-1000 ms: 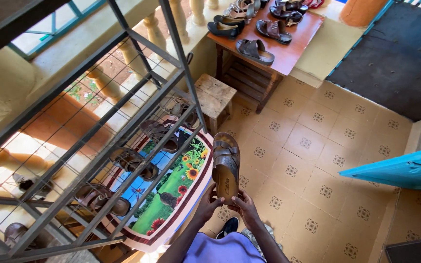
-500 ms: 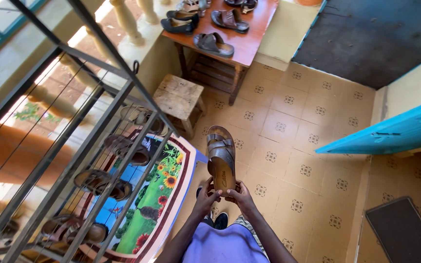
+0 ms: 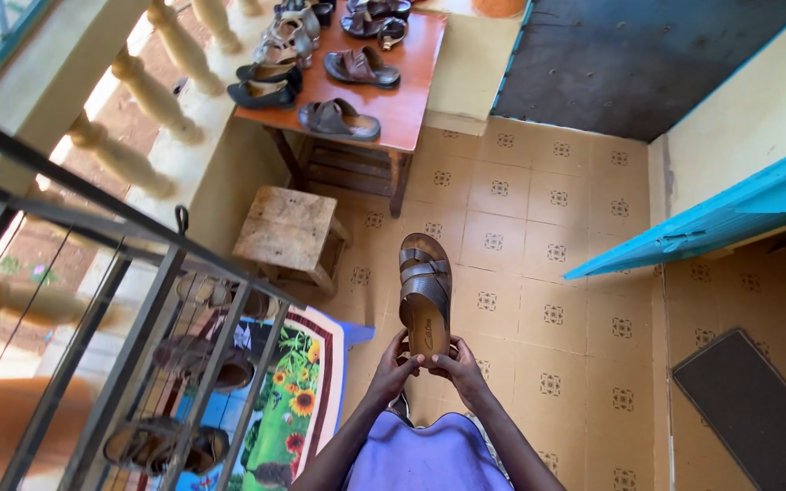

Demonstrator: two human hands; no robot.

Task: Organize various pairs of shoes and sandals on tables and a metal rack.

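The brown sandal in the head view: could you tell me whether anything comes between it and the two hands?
Nothing visible does. The left hand and the right hand both grip the heel end of the brown sandal directly, fingers on its sole edge, holding it up over the tiled floor.

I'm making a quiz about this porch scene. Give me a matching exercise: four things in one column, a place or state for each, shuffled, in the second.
Things:
1. brown sandal
2. wooden stool
3. dark mat
4. orange table

Places or states:
A. lying on the tiled floor at the right
B. carrying several shoes
C. held at its heel end by left hand and right hand
D. standing beside the metal rack

Pairs: 1-C, 2-D, 3-A, 4-B
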